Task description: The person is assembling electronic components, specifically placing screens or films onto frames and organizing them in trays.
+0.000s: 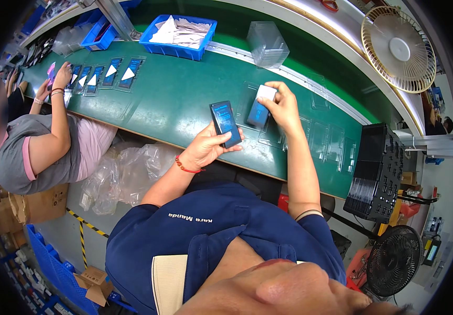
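At centre, the left hand (205, 146) closes thumb and fingers around one flat black pack (223, 121) with blue print; just right, the right hand (283, 107) pinches one white-topped blue pack (258, 113) over the green table (163, 102); at upper left, five dark packs (109, 78) bear white slips; at upper centre, a blue bin (170, 50) holds piled white papers (187, 31).

Bright indoor light, apparently from above; darker below the green surface (169, 94). Pale glare on it near my side, glints on the clear plastic trays (335, 143). My left hand (208, 144) and right hand (284, 107) fairly sharp, no obvious motion blur. Strong fisheye: straight edges bow, corners black. Head of the person (48, 149) at far left smeared; left-rim clutter soft.
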### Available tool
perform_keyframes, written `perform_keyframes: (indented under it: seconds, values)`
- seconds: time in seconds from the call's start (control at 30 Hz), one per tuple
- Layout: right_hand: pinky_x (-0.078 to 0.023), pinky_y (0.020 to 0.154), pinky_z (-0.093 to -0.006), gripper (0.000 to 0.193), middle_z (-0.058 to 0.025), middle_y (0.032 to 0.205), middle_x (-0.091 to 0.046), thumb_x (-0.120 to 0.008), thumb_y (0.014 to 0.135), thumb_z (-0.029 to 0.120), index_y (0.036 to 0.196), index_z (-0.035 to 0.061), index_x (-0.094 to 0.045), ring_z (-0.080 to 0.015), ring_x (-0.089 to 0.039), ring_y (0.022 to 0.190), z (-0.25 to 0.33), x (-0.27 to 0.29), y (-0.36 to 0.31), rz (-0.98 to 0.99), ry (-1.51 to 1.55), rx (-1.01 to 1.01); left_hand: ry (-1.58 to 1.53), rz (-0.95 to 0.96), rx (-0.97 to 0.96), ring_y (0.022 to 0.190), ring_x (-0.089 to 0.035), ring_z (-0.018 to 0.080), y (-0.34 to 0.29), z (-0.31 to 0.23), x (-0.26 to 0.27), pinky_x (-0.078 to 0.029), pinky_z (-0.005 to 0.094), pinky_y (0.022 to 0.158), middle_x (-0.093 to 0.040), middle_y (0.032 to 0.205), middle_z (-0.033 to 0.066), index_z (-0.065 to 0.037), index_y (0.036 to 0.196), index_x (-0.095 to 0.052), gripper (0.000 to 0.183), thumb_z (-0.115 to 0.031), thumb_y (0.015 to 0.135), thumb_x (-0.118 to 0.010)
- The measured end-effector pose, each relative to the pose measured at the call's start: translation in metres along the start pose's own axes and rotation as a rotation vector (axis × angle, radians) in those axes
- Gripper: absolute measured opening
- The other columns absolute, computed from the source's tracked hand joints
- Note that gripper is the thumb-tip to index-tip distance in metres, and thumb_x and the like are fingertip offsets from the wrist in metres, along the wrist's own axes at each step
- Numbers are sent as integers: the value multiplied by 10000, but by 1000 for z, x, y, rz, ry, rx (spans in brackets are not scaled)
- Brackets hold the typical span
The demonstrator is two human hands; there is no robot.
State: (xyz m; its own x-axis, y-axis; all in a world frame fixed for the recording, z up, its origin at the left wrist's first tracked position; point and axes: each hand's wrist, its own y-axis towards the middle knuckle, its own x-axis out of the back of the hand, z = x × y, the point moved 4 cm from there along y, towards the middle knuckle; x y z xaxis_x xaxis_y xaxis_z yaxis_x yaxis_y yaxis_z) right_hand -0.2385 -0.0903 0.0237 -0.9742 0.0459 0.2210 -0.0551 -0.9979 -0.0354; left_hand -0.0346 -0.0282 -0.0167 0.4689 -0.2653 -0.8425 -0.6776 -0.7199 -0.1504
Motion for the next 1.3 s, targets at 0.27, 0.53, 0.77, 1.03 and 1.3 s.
perform_keyframes:
  seconds: [0.27,0.53,0.77,1.03,1.3]
  values:
    - [-355,818,-396,419,-60,667,-620,-773,682,384,942,80,-650,-252,-569,755,2,-18,-1,-198,-956,401,45,-29,-7,1167,-532,275,-2,-2,0,-481,441,967,-516,1230,152,-100,1376,-304,529,17,905,-514]
    - [-361,576,-191,534,62,620,-465,-722,761,34,1253,56,-516,-19,-441,604,4,-3,-53,148,28,58,164,-117,19,1021,-617,191,20,19,-23,-590,345,760,-575,1157,67,-105,1295,-398,497,13,862,-610]
    - [-375,770,-325,578,-15,625,-549,-781,681,153,1214,80,-567,-159,-532,681,-14,52,-48,-118,-717,117,-6,17,15,1193,-507,276,20,19,-28,-441,447,1007,-494,1268,167,-55,1347,-337,436,-27,935,-477]
    - [-362,740,-341,541,-7,670,-587,-782,711,258,1184,84,-588,-167,-536,737,-1,39,-69,-266,-876,275,195,-117,-23,1053,-608,215,32,28,-34,-568,383,834,-576,1177,105,-87,1290,-394,463,20,878,-576]
    - [-373,574,-186,617,61,647,-464,-690,752,-28,1318,80,-470,-28,-447,619,-20,85,-85,-180,34,1,80,-18,88,1104,-584,236,40,44,-45,-550,406,862,-566,1201,128,-112,1320,-384,423,-33,926,-517]
